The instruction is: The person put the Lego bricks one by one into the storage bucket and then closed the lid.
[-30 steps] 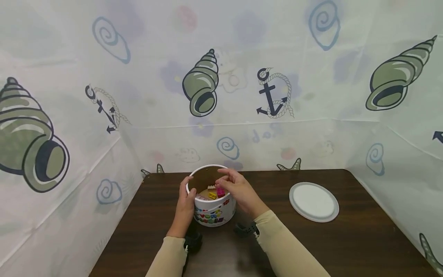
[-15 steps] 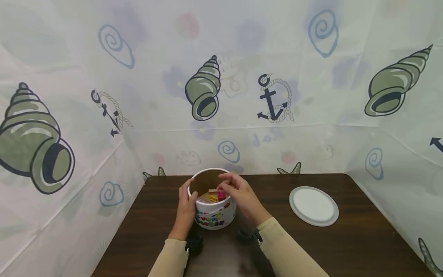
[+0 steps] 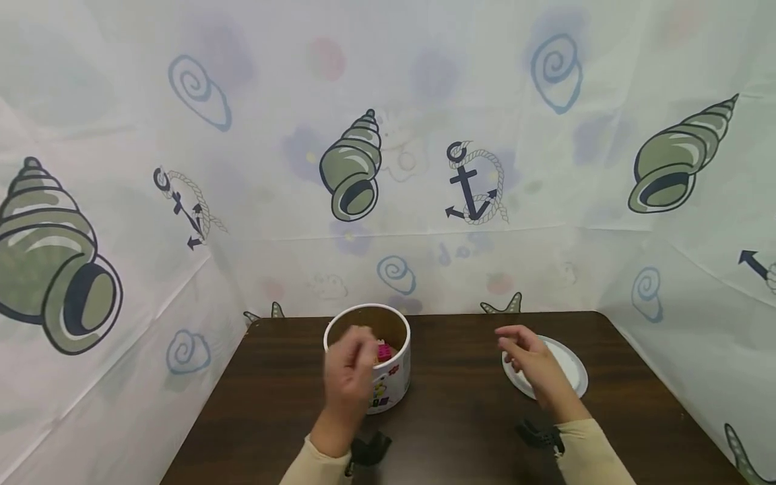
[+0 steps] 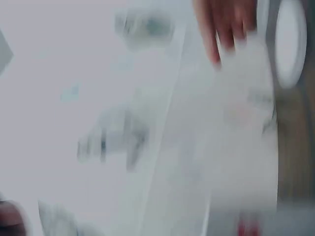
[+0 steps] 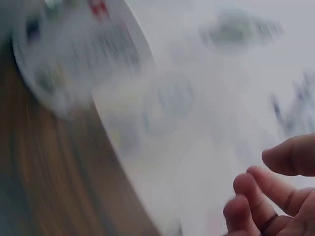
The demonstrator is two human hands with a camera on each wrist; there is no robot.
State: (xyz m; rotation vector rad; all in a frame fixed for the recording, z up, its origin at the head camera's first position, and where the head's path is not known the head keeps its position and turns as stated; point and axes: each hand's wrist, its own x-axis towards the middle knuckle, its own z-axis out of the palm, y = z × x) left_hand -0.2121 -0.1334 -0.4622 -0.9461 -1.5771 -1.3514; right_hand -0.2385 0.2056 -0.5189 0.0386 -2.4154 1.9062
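My left hand (image 3: 348,374) is raised in front of the white bucket (image 3: 397,380), blurred, with its fingers loosely curled and nothing seen in them. It hides part of the bucket's front and opening. Inside the bucket a pink toy brick (image 3: 384,351) shows. My right hand (image 3: 536,367) hovers at the left side of the white round lid (image 3: 572,364), overlapping it in the head view. Its fingers (image 5: 246,189) are relaxed and bent, with a gap to the thumb, holding nothing. The bucket's printed side (image 5: 93,59) is blurred in the right wrist view.
A dark wooden table (image 3: 461,404) carries the bucket and the lid. White cloth (image 3: 412,168) printed with shells and anchors hangs behind it and along both sides. Dark wrist straps (image 3: 370,448) sit at both wrists.
My right hand has left the bucket's opening and moved right to the lid. The left hand has let go of the bucket's rim and come toward the front. The bucket stays put.
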